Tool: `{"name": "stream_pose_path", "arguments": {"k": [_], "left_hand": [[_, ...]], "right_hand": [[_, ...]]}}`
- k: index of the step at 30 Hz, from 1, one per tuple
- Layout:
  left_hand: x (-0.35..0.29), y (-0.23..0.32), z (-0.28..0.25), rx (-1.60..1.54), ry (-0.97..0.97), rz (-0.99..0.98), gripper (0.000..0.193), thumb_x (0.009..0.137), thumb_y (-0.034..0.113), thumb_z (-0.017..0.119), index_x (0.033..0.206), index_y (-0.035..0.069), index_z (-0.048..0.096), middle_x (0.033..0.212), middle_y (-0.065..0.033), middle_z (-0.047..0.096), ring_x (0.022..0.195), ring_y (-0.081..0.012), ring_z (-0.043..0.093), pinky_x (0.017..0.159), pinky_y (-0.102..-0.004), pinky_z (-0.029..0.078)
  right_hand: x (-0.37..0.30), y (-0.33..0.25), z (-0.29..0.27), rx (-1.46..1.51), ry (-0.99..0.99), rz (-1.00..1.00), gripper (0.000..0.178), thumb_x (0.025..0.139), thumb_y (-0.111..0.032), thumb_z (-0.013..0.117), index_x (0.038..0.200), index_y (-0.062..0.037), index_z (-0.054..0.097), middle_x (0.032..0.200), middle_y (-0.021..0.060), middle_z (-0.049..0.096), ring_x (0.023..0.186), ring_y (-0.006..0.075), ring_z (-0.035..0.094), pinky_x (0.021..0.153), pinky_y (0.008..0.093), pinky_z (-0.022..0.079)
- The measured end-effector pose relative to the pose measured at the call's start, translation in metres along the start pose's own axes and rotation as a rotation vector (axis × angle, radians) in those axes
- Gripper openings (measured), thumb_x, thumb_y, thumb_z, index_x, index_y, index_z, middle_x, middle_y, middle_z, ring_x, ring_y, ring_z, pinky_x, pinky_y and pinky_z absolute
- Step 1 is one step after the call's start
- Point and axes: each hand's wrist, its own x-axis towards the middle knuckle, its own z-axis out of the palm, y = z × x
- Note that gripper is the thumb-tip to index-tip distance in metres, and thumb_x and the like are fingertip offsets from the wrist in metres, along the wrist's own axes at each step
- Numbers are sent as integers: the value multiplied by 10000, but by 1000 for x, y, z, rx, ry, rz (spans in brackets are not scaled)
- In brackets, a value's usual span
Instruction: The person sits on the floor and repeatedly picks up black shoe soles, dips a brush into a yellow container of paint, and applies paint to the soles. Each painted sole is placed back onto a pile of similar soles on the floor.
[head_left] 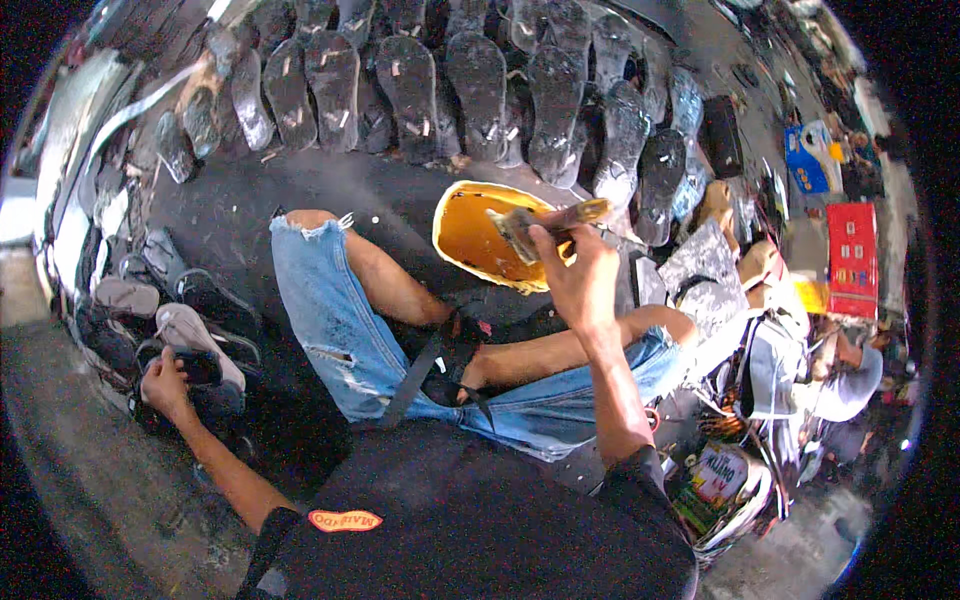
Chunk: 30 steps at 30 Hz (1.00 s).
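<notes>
My right hand [588, 285] is closed around a flat paintbrush [578, 214], holding it over a yellow tub [437, 222]. The brush's bristle end points left, above the amber-yellow contents, which look like glue. At the far left my left hand [168, 384] has its fingers bent around the dark strap of a sandal [183, 328] with a pale footbed. That sandal lies among several other dark and grey sandals [210, 298]. My palm hides part of its near end.
Rows of dark shoe soles [405, 85] lie across the far side of the dark work surface [330, 185]. My bent legs in torn jeans [325, 320] sit close to the tub. Rightward are a red box [851, 260], a blue box [808, 160] and piled scraps.
</notes>
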Motion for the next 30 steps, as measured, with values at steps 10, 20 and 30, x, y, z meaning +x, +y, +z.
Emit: {"name": "stream_pose_path", "arguments": {"k": [10,20,30], "left_hand": [[-125,158,-48,-109,-21,474,402,920,286,813,1198,19,704,1335,-141,670,1224,-305,600,1074,-441,443],[-237,181,70,48,-462,1035,547,785,60,752,1323,153,728,1586,-119,499,1383,-416,445,1167,-502,382],[-289,296,101,-1598,-1456,-288,561,1018,503,515,1338,46,574,1198,-129,674,988,-266,621,778,-392,482]], "right_hand": [[-6,23,-41,272,325,227,316,988,-240,717,1118,47,695,992,192,771,909,266,733,865,393,548],[-80,42,-42,289,-72,409,298,924,-233,757,1048,38,742,846,79,731,780,168,671,741,358,560],[-1,-56,-42,556,124,-25,352,826,-255,890,1075,-33,776,926,90,792,876,182,736,789,383,574]]}}
